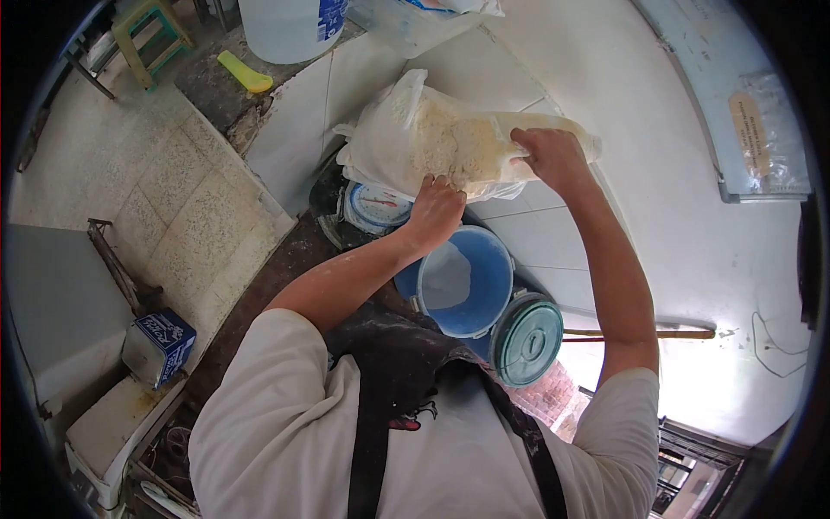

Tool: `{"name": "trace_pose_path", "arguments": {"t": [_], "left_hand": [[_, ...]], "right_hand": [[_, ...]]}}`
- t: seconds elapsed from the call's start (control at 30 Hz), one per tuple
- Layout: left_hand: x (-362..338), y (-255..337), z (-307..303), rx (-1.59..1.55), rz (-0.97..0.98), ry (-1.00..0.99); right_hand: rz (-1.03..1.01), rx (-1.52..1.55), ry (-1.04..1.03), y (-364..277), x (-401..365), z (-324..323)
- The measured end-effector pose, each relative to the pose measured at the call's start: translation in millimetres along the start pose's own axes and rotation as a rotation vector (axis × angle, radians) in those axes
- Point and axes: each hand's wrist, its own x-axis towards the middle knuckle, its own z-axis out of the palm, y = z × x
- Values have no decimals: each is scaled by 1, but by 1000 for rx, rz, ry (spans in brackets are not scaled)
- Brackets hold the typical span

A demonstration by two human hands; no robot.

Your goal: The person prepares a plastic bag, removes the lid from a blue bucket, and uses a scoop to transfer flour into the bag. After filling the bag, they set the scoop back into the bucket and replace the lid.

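A white plastic bag holding cream-coloured powder lies open on the tiled ledge. My left hand is closed on the bag's near edge. In my right hand is what looks like a translucent plastic jug, gripped at its near side and lying sideways, its mouth toward the powder. Below my hands stands a blue bucket with white material inside. The fingertips of my right hand are partly hidden.
A green-lidded bucket and a white-lidded tub flank the blue bucket. At the back are a large translucent container and a yellow-green scoop. A blue-and-silver tin sits at left; a stool stands far left.
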Motion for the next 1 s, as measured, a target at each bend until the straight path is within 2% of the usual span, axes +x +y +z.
{"name": "trace_pose_path", "arguments": {"t": [0.13, 0.4, 0.5, 0.63, 0.73, 0.8, 0.83, 0.9, 0.93, 1.0], "left_hand": [[0, -2, -1, -12, -10, -2], [-5, 6, -6, -35, 14, -6], [-8, 9, -3, -40, 15, -14], [-9, 8, -3, -35, 7, -3], [-10, 8, -4, -34, 8, 30], [-12, 9, -4, -44, 5, 25], [-13, 9, -5, -52, 10, 39], [-14, 9, -6, -52, -1, 7], [-13, 9, -6, -51, -4, -18], [-13, 9, -4, -57, -3, -14]], "right_hand": [[21, -19, -11, -1, -5, 4], [-24, 92, 150, -8, -11, 2], [49, 80, 85, -5, -9, 3], [51, 79, 117, -6, -14, 3], [157, 143, 129, 3, -21, 12], [314, 246, 141, 6, -27, 22], [311, 254, 133, 7, -31, 25], [428, 502, 206, 7, -36, 27], [510, 557, 178, 2, -38, 21], [491, 606, 224, 10, -43, 30]]}}
